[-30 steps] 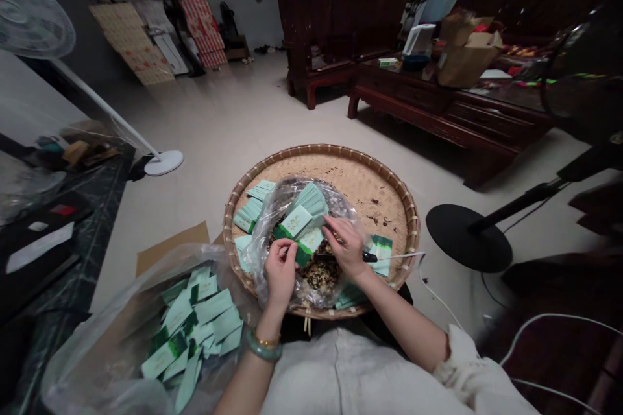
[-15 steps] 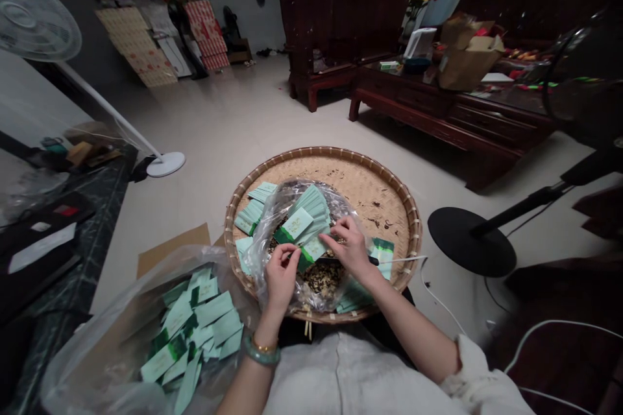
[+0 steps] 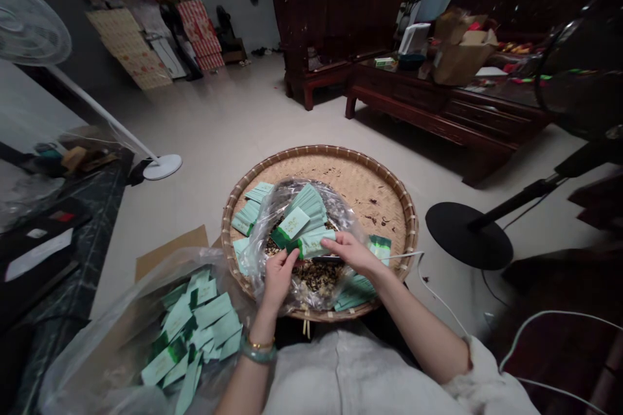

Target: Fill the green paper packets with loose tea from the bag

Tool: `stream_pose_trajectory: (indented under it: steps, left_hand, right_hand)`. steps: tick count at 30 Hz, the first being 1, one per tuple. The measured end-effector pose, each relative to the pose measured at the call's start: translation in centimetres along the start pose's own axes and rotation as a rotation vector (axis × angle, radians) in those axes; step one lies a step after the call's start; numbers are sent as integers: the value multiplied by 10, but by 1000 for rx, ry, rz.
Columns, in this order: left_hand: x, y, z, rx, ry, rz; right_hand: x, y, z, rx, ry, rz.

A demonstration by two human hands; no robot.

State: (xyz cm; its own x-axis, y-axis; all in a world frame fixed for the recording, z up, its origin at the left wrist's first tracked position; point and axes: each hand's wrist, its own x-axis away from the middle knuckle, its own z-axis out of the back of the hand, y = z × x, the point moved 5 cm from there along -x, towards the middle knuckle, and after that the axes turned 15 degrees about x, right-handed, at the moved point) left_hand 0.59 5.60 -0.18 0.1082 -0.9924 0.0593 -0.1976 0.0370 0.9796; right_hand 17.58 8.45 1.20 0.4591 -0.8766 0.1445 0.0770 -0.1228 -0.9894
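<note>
A small mint-green packet (image 3: 314, 244) with a dark green end is stretched level between my two hands. My left hand (image 3: 279, 275) pinches its dark green end; the fingers of my right hand (image 3: 354, 251) close on its pale end. Just behind it, a fanned stack of packets (image 3: 309, 202) rests in an open clear plastic bag (image 3: 265, 227). Loose dried leaf-like material (image 3: 321, 277) fills the bag below the packet. Partly hidden under my right hand lies a dark tool with a white cord. The bag sits on a round woven bamboo tray (image 3: 384, 191).
More packets (image 3: 249, 215) lie along the tray's left side and others (image 3: 355, 293) at its right front. A large plastic bag of packets (image 3: 195, 324) stands left. Fans with a white base (image 3: 163, 167) and a black base (image 3: 468, 235) flank the tray. A wooden table (image 3: 438, 113) stands beyond.
The packet, earlier tilted with its dark end downward, is now held nearly level and looks narrower. My right hand, fingers loosely raised before, has closed on its pale end.
</note>
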Motion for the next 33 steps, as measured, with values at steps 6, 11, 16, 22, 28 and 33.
stream_pose_trajectory:
  steps: [6, 11, 16, 22, 28, 33]
  left_hand:
    - [7, 14, 2, -281, 18, -283]
    - [26, 36, -25, -924, -213, -711]
    - [27, 27, -30, -937, -332, -687]
    - [24, 21, -23, -849, -333, -663]
    - [25, 23, -19, -839, -257, -674]
    - [22, 23, -11, -816, -198, -677]
  right_hand:
    - [4, 2, 1, 19, -42, 14]
    - [5, 6, -10, 82, -86, 26]
    - [6, 13, -18, -29, -65, -9]
    - [7, 16, -17, -10, -27, -55]
    - [16, 10, -22, -125, -48, -81]
    - [31, 2, -1, -166, 40, -57]
